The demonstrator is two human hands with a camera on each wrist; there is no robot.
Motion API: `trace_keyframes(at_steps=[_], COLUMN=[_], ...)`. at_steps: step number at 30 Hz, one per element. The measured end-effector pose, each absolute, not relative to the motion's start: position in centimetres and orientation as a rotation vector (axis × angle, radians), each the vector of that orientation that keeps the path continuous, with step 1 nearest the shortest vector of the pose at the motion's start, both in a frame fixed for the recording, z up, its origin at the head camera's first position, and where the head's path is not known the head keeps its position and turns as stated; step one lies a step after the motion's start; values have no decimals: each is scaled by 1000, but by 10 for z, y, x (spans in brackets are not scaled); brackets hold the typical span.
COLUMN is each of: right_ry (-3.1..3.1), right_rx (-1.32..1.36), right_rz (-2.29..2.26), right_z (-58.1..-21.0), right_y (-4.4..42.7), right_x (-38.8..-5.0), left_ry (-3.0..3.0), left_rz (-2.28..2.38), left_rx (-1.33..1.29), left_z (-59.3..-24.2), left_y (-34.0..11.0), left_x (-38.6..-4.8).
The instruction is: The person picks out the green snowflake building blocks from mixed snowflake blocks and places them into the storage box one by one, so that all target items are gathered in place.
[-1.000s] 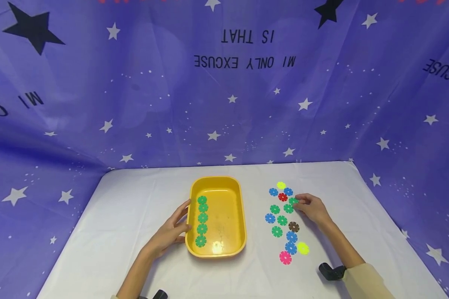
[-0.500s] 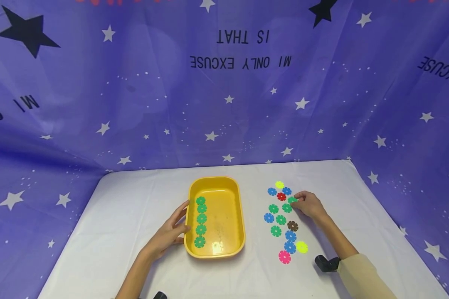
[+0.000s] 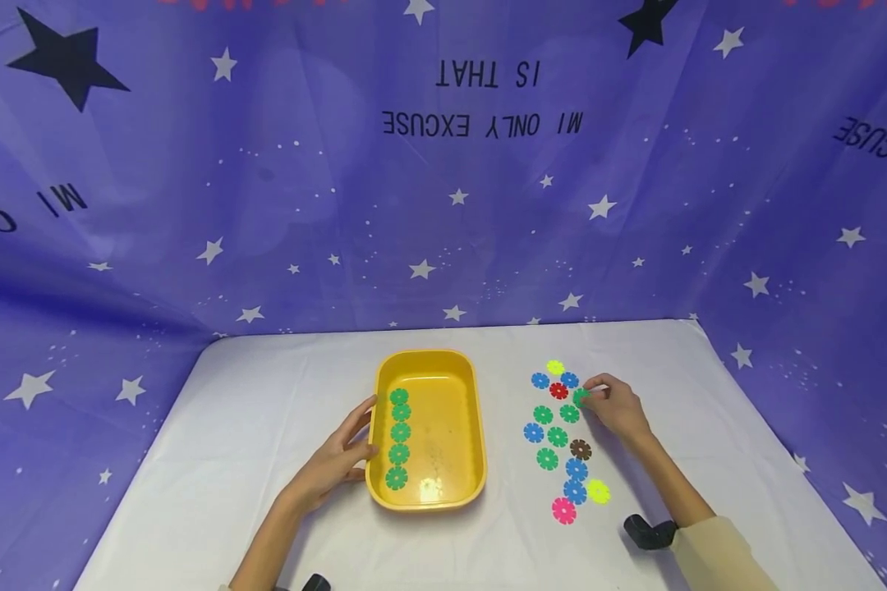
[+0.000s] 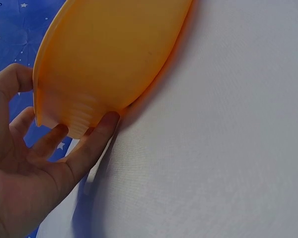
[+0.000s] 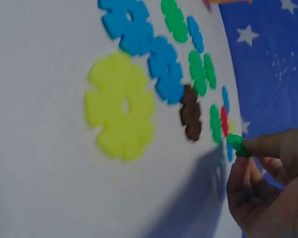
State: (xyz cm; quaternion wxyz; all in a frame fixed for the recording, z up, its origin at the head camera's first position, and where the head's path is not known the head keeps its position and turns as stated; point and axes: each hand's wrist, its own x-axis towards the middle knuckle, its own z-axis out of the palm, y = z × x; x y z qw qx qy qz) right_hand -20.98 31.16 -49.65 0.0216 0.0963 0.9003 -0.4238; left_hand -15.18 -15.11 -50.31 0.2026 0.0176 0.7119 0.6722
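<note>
My left hand (image 3: 328, 464) grips the left side of a yellow plastic tray (image 3: 479, 427), fingertips at its rim and outer wall; the left wrist view shows several fingers against the orange-looking wall (image 4: 114, 54). Inside, along that side, several green notched discs (image 3: 399, 454) lie in a column. At the right, my right hand (image 3: 618, 410) pinches a green notched disc (image 5: 234, 142) between thumb and finger, tilted up at the far right of the loose discs. Its lower part is hidden by the fingertips.
Loose notched discs lie flat right of the tray: several green (image 3: 558, 437) and blue (image 3: 534, 432), a red (image 3: 558, 391), a brown (image 3: 580, 449), a pink (image 3: 564, 510) and two yellow (image 3: 598, 492). A purple starry cloth (image 3: 429, 205) rises behind the white table (image 3: 266, 394).
My right hand has drawn the green disc slightly right, away from the neighbouring green one, and it now tilts up in the pinch. My left hand and the tray stay in place.
</note>
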Motion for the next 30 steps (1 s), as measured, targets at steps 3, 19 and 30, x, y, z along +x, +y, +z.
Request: trace_keyframes(at_steps=[3, 19, 30], right_ry=[2856, 2287, 2270], right_rx=[174, -189, -474], right_rz=[-1312, -1748, -1572], right_z=[-484, -438, -453], right_y=[299, 189, 126], right_x=[-208, -183, -176], left_ry=[1987, 1987, 1959], left_rz=[1878, 1883, 1890], left_rx=[44, 21, 66], left_z=[-503, -505, -503], left_y=[-151, -149, -149], left_x=[-152, -154, -153])
